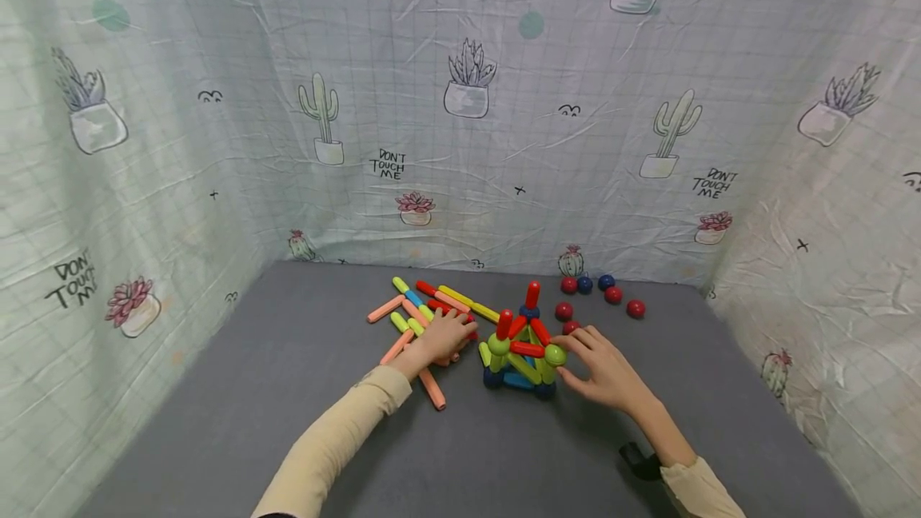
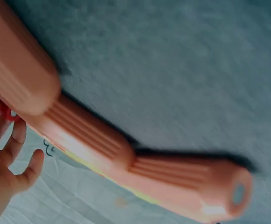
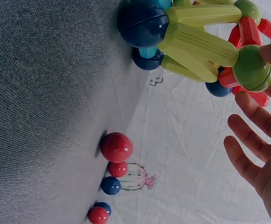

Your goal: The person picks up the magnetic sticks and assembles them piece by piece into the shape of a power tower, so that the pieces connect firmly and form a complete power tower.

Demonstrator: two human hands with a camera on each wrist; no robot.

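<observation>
On the grey tabletop stands a frame of magnetic rods and balls: blue balls and rods at its base, lime rods (image 3: 201, 44) rising, red rods (image 1: 528, 348) across the top, two of them upright. My right hand (image 1: 603, 366) pinches the green ball (image 3: 252, 67) at its top right corner between thumb and forefinger, its other fingers loosely spread. Left of the frame, my left hand (image 1: 446, 334) reaches into a pile of rods, its fingertips at the end of a red rod (image 2: 4, 110); the thumb is mostly hidden. Salmon rods (image 2: 89, 130) lie close before the left wrist camera.
Lime, yellow (image 1: 455, 295), blue and salmon rods (image 1: 432, 388) lie scattered around the left hand. Several loose red balls (image 1: 635, 308) and blue balls (image 1: 607, 283) sit behind the right hand. A cactus-print cloth (image 1: 460, 142) hangs behind the table and at both sides.
</observation>
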